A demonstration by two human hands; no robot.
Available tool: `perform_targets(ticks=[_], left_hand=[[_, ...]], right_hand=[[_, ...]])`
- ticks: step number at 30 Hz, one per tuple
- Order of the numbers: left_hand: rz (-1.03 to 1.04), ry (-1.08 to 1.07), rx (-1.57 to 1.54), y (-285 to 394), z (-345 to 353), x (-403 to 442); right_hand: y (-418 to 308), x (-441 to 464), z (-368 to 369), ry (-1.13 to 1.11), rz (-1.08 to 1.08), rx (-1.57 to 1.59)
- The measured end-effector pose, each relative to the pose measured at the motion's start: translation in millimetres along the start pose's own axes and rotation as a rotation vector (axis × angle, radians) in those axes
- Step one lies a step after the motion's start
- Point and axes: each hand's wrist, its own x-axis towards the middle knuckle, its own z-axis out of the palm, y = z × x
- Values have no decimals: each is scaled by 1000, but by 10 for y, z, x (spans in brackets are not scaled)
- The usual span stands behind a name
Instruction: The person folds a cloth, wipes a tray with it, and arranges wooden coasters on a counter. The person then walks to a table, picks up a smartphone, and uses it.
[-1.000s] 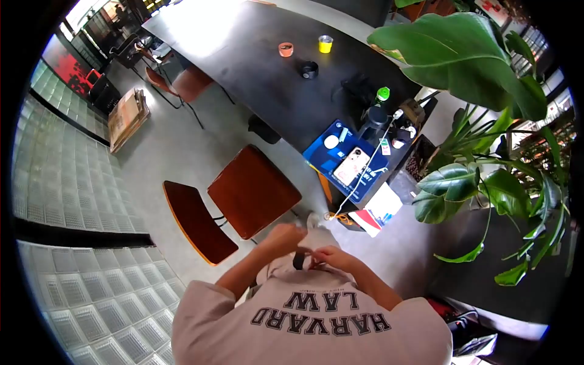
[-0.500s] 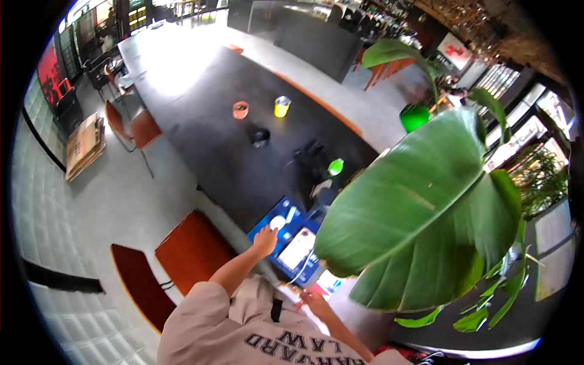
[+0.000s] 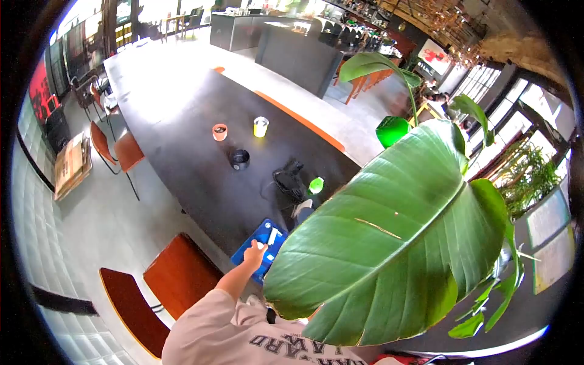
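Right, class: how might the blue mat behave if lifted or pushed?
The blue mat looks thin and flat, so it may flex when lifted. The white round object at the left hand would perhaps slide if the mat tilted.

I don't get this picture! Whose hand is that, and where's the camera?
There's no robot, just a person. The camera is worn on their head, looking forward and down, so their shirt shows. Their left hand is at a blue mat on a dark table, fingers over something small and white; I can't tell whether it's held. A big green leaf blocks the view, so I can't make out the right hand. Farther along are a reddish cup, a partly yellow cup and a round black thing.
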Motion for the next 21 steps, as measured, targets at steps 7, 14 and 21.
perform_targets(ticks=[7,14,21], left_hand=[[-269,-366,-78,-292,212,35],[-31,-429,-313,-210,47,-409],[1095,-98,82,-23,-609,-572]], right_hand=[[-110,102,4,44,-32,65],[-179,178,-3,42,-70,104],[-331,321,122,22,-103,115]])
